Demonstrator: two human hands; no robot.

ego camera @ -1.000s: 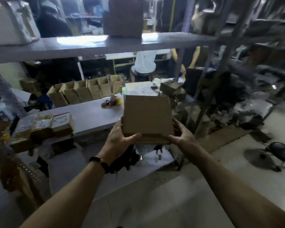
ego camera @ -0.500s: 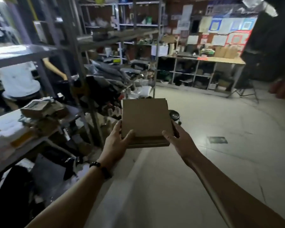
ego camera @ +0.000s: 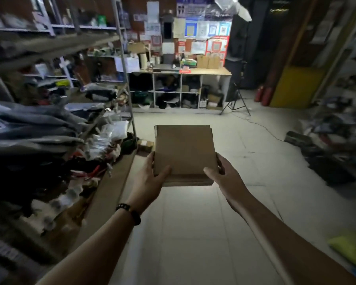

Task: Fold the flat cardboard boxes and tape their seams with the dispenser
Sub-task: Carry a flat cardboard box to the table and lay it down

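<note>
At centre frame, both hands carry a stack of flat cardboard boxes (ego camera: 184, 153) above the floor (ego camera: 193, 233).
Left hand (ego camera: 150, 179) and right hand (ego camera: 224, 175) grip its near corners, thumbs on top; its long axis runs away toward the cubby shelf (ego camera: 179, 91), whose compartments hold dim clutter.

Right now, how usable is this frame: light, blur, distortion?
Head view: dim room, with a bright patch on the floor; the cardboard stack and both hands, left hand and right hand, are sharp; the shelves on the left are smeared; wide-angle bending at the edges.
</note>
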